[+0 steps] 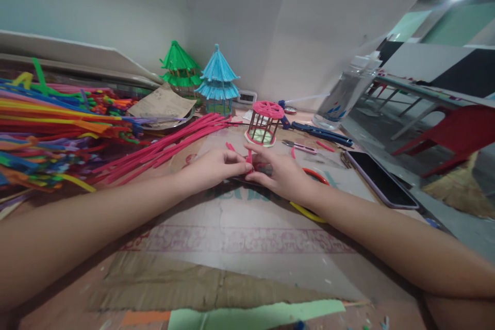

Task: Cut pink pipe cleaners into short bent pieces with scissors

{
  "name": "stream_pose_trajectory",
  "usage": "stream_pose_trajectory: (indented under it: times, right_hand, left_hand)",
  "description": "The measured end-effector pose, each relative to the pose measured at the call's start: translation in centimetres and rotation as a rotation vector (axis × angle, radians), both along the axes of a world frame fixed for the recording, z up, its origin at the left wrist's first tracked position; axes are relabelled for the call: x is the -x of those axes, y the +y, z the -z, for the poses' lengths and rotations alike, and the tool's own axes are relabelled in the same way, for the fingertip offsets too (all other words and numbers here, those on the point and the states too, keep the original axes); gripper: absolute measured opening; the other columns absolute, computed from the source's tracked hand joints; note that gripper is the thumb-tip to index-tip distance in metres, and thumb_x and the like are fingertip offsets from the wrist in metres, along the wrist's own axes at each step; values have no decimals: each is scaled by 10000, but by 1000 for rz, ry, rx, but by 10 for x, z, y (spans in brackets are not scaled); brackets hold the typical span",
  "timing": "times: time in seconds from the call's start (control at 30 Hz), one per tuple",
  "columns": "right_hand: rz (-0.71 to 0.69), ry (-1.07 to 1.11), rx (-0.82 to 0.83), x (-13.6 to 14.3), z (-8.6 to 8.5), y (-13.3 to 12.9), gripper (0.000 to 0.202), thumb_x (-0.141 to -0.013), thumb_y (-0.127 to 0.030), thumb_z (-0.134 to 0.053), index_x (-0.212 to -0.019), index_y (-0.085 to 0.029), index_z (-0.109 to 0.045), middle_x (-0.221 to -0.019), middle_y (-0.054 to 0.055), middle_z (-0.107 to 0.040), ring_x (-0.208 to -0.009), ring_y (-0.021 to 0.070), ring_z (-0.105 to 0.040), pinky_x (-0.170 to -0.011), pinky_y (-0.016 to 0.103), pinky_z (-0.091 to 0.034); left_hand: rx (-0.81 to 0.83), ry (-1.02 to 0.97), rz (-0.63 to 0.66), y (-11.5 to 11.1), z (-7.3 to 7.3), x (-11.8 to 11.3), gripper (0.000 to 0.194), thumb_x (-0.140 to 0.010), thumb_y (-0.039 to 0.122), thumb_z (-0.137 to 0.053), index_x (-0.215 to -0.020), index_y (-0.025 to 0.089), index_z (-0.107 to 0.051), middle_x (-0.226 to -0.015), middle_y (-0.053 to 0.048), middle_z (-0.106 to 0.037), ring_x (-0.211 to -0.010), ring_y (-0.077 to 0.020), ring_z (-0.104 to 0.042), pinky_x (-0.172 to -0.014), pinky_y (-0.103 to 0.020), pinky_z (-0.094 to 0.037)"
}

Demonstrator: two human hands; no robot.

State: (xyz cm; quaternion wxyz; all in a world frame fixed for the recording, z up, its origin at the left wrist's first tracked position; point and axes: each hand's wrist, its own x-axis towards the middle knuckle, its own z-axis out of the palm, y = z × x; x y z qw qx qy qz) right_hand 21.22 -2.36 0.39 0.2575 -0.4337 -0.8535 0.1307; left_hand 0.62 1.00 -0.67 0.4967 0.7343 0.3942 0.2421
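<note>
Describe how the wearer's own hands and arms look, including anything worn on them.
Left hand and right hand are ungloved, with no rings visible. Both forearms are bare, showing no sleeves, watches or bracelets. Fingernail detail is too small to tell.

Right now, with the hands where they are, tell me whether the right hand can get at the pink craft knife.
Probably yes: the pink craft knife lies just beyond the right hand, with only a small pink scrap between, though its fingertips are at a pink strip.
</note>
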Motion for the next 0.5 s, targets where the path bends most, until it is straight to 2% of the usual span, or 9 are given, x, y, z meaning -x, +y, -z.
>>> stream_pose_trajectory:
  times: [0.3,0.5]
  right_hand:
    - [8,-5,3,0,1,0,625,-854,-340,-678,-1415,-219,-431,-1114,80,-727,-1029,235,-683,-881,368,-513]
    - [-49,34,-7,0,0,-1,726,-861,-324,-673,-1480,-246,-301,-1102,64,-719,-1019,220,-678,-882,360,-505]
  left_hand:
    - [-23,4,-16,0,0,0,398,-776,566,-638,-779,173,-704,-774,-44,-680,-706,-176,-590,-606,-265,-416]
    - [37,-45,-22,-2,-3,0,370,-795,536,-631,-802,171,-688,-791,-36,-683,-720,-169,-598,-637,-266,-419]
